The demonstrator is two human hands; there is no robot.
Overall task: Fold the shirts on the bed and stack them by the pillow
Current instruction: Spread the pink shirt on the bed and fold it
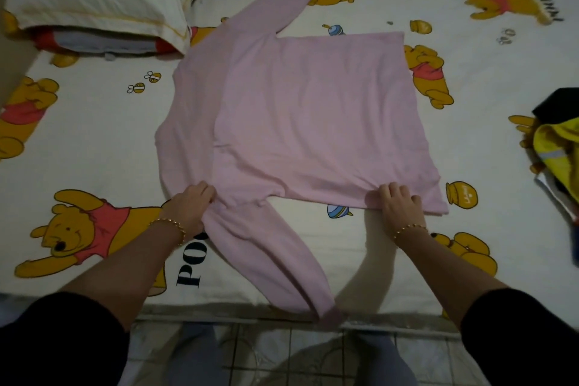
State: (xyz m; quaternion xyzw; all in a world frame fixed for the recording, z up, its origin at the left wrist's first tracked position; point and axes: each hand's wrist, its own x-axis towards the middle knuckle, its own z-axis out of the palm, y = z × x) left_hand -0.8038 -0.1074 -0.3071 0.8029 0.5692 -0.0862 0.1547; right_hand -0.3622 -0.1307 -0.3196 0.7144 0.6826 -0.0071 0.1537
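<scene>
Pale floor tiles [266, 351] meet the bed's edge. The left hand [191, 207] grips the underarm of a pink long-sleeved shirt [313, 116]. The right hand [399, 204] lies on its near edge, and I cannot tell whether it pinches. The shirt lies flat mid-bed on a cartoon-bear sheet [94, 141]. A white pillow [94, 3] lies far left.

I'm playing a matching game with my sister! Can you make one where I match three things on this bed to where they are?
Things:
1. pink long-sleeved shirt
2. white pillow
3. yellow and black clothes pile

Places:
A. at the right edge of the bed
B. spread out in the middle, with the left hand and right hand on it
C. in the top left corner

Pairs: 1-B, 2-C, 3-A
</scene>
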